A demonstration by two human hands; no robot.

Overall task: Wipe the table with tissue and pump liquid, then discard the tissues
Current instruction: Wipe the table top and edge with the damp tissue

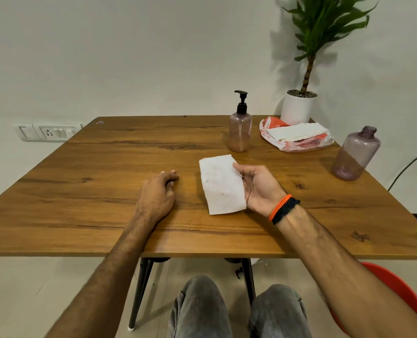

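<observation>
Now, right hand [258, 189] holding tissue [222, 184] — palm-up

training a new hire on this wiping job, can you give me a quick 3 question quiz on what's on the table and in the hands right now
1. Which hand holds the tissue?
2. True or false: the bottle without a cap stands nearer the wall than the pump bottle.
3. Where does the spare tissue stack lie? A) on the red and clear plastic bag B) in the white plant pot C) under the left hand

Key
1. The right hand, gripping the tissue's right edge.
2. False; the pump bottle is farther back.
3. A
</observation>
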